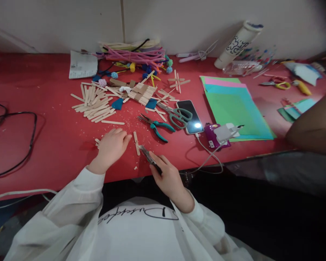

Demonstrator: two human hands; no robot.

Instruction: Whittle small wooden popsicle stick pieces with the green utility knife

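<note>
A: How does the wooden stick point(136, 143) lie?
B: Flat on the red counter point(59, 145), pale and narrow, its far end angled slightly left.
A: And the cutting tool point(147, 154)?
B: Slim and greyish, darker toward its near end. It's held aslant in the right hand point(170, 177), pointing up and left at the stick's right edge.
A: Touching it?
B: Very close; I can't tell whether they touch.

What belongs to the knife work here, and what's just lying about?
Likely in the job:
right hand, gripping the knife
wooden stick near its tip
stick pile, probably stock

Apparently just lying about:
phone
purple adapter
white tumbler
coloured paper
</note>
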